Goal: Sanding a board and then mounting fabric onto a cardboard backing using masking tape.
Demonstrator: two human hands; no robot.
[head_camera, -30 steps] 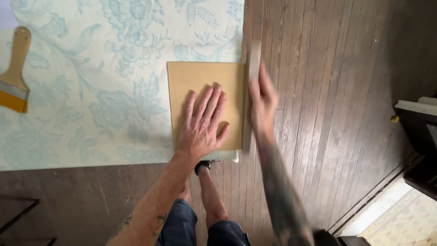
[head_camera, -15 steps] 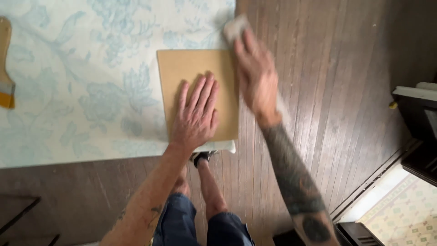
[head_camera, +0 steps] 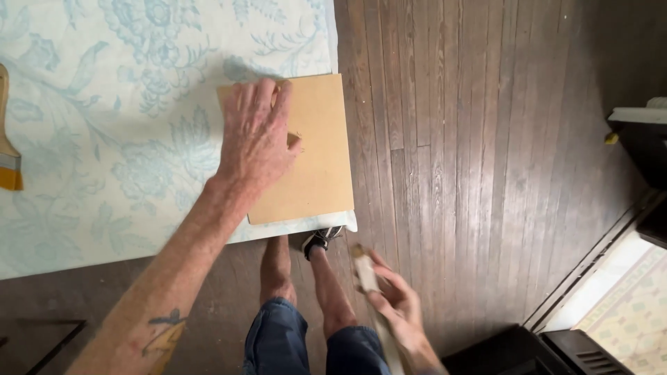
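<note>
The left hand (head_camera: 256,139) lies flat, fingers (head_camera: 246,97) spread and released, pressing down on a tan board (head_camera: 316,153). The palm covers the board's left part, and the fingertips reach its far edge. The board rests on a sheet of pale wallpaper (head_camera: 104,104) printed with blue flowers and leaves, close to the sheet's right edge and near corner. The wallpaper is spread over a table whose near edge (head_camera: 139,253) shows as a pale line under the forearm.

The right hand (head_camera: 396,312) is low in the view, off the table and over the floor, blurred by motion. Its fingers are clenched round a long pale strip (head_camera: 368,285), perhaps a straightedge, which runs from above the hand down past the wrist. What the strip is made of cannot be told.

At the far left of the wallpaper lies a brush (head_camera: 8,153) with a wooden handle and yellow bristles, well apart from both hands.

Beneath the table edge the person's bare legs, denim shorts (head_camera: 278,340) and one dark shoe (head_camera: 321,239) stand on a dark plank floor (head_camera: 472,139). Dark furniture (head_camera: 643,146) shows at the right edge.
</note>
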